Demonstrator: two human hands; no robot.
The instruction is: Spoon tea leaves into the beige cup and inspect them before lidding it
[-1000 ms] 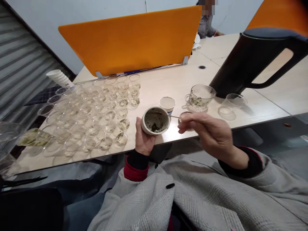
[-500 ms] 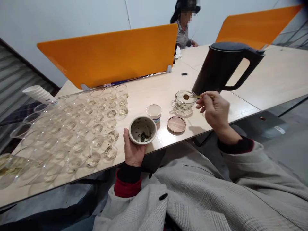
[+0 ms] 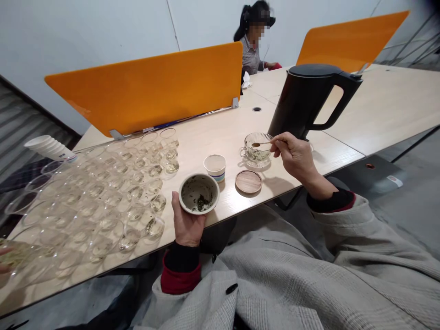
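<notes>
My left hand (image 3: 188, 224) is wrapped round a small greyish ceramic cup (image 3: 182, 205), tilted so its inside faces me. Dark wet tea leaves (image 3: 204, 202) cling to its bottom and wall. A thin gold-coloured spoon (image 3: 264, 143) is pinched in my right hand (image 3: 294, 157), its bowl over the mouth of a ribbed glass cup (image 3: 259, 157). Leaf bits show inside that cup, which stands on a clear glass saucer (image 3: 261, 165). In front of it lies a round wooden coaster (image 3: 248, 182). Between coaster and ceramic cup stands a paper cup (image 3: 217, 174).
Many clear plastic cups (image 3: 134, 192) of pale liquid crowd the table's left. Stacked paper cups (image 3: 51, 147) stand behind them. A black kettle (image 3: 302, 103) is behind my right hand. Orange dividers (image 3: 147, 87) cross the table. Someone sits beyond (image 3: 252, 55); another person's fingers (image 3: 4, 261) show at left.
The spoon's bowl has shifted slightly left over the glass cup. Another person's fingers have come in at the left edge. The whole view has shifted a little; my left hand still holds the ceramic cup.
</notes>
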